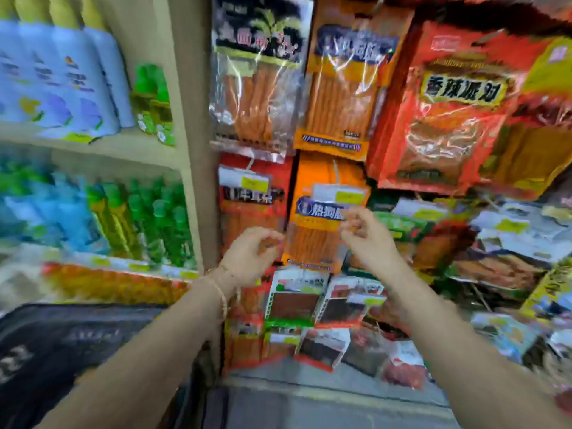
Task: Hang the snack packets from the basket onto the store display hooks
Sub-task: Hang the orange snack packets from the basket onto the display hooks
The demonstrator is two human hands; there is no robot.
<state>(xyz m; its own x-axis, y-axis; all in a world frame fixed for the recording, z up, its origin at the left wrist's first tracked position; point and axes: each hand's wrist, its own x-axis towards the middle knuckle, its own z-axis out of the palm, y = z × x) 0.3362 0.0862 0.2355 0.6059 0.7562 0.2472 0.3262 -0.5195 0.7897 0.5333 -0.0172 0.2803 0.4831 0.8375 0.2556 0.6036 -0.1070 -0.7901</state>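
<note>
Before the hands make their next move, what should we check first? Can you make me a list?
1. The left hand is free: ok. Its fingers are loosely curled and hold nothing.
2. The right hand is free: cannot tell. Its curled fingers overlap the edge of the orange packet, and the picture is blurred there.
3. The orange packet is hung: ok. It hangs straight from its hook.
4. A new packet is ready: not ok. Neither hand carries a loose one.
5. The basket is within reach: cannot tell. The dark shape at lower left is too blurred to name.

The head view looks forward, close up, at hanging snack packets (339,88)
</note>
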